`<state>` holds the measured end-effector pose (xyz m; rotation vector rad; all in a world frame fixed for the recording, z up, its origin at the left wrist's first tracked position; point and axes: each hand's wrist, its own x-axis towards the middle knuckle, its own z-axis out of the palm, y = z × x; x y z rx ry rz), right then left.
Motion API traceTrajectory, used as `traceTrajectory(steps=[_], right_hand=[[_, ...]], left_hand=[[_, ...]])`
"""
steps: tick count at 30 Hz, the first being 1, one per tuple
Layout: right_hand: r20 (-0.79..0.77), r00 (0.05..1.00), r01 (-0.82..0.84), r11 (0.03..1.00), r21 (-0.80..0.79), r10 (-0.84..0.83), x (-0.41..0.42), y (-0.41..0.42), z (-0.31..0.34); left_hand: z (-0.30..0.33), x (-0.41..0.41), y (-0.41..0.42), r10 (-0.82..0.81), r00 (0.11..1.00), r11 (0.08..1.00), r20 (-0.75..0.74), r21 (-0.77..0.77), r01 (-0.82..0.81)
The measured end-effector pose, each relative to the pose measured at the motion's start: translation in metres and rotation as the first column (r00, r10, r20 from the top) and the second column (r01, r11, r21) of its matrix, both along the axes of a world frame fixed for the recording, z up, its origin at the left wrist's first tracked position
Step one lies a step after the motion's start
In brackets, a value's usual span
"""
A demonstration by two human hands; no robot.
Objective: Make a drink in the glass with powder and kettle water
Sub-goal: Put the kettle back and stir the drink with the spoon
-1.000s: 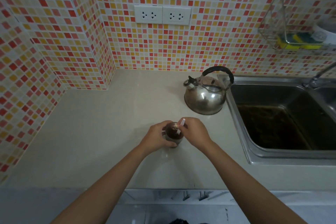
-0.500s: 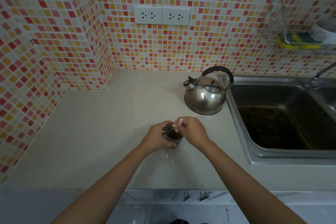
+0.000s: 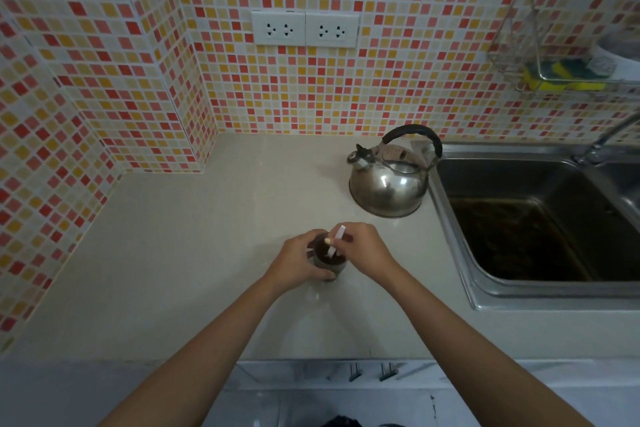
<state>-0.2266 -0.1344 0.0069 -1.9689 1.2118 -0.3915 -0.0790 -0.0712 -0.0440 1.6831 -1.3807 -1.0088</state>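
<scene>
A small glass with dark brown liquid stands on the beige counter, near its front edge. My left hand wraps around the glass from the left. My right hand pinches a thin white stirrer whose lower end dips into the drink. A steel kettle with a black handle sits behind the glass, next to the sink, with its spout pointing left.
A steel sink with dark water fills the right side, and a tap rises at its back. A wire rack with yellow sponges hangs on the tiled wall. Two sockets sit above the counter.
The white stirrer has shifted slightly left inside the glass with small moves of my right hand. My left hand and the glass stay in place.
</scene>
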Motion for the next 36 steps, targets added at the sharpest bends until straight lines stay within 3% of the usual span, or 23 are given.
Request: traceTrajectory(steps=[4, 8, 12, 14, 17, 23, 28, 32, 36], right_hand=[[-0.115, 0.992, 0.047, 0.991, -0.126, -0.061, -0.005, -0.005, -0.002], [-0.032, 0.999, -0.015, 1.0, -0.018, 0.014, 0.001, 0.002, 0.001], [-0.166, 0.985, 0.02, 0.982, -0.185, -0.052, -0.002, 0.0, 0.003], [-0.172, 0.983, 0.036, 0.988, -0.151, -0.062, -0.003, -0.002, 0.003], [-0.065, 0.998, 0.007, 0.999, -0.044, -0.01, 0.002, 0.004, 0.003], [-0.18, 0.977, 0.088, 0.988, -0.13, -0.111, -0.001, -0.001, 0.001], [-0.019, 0.999, 0.05, 0.998, -0.028, -0.05, 0.006, 0.006, 0.001], [-0.181, 0.978, 0.073, 0.981, -0.179, -0.106, 0.0, 0.001, 0.001], [-0.093, 0.993, 0.065, 0.996, -0.053, -0.069, 0.005, 0.005, 0.001]], left_hand=[[0.001, -0.002, 0.0, 0.011, 1.0, 1.0, 0.0, 0.024, -0.011], [0.002, -0.001, 0.0, 0.005, 1.0, 1.0, 0.003, 0.011, -0.005], [0.003, -0.003, 0.001, 0.015, 1.0, 1.0, 0.013, 0.02, -0.015], [0.004, -0.003, 0.001, 0.018, 1.0, 1.0, 0.011, 0.019, -0.018], [0.006, -0.002, 0.001, 0.007, 1.0, 1.0, 0.014, 0.006, -0.007], [0.006, -0.004, 0.002, 0.029, 1.0, 0.999, 0.007, 0.036, -0.029], [0.006, -0.002, 0.002, 0.01, 1.0, 1.0, 0.016, 0.022, -0.01], [0.006, -0.003, 0.002, 0.022, 1.0, 0.999, 0.007, 0.034, -0.022], [0.006, -0.003, 0.001, 0.014, 1.0, 1.0, 0.026, 0.025, -0.014]])
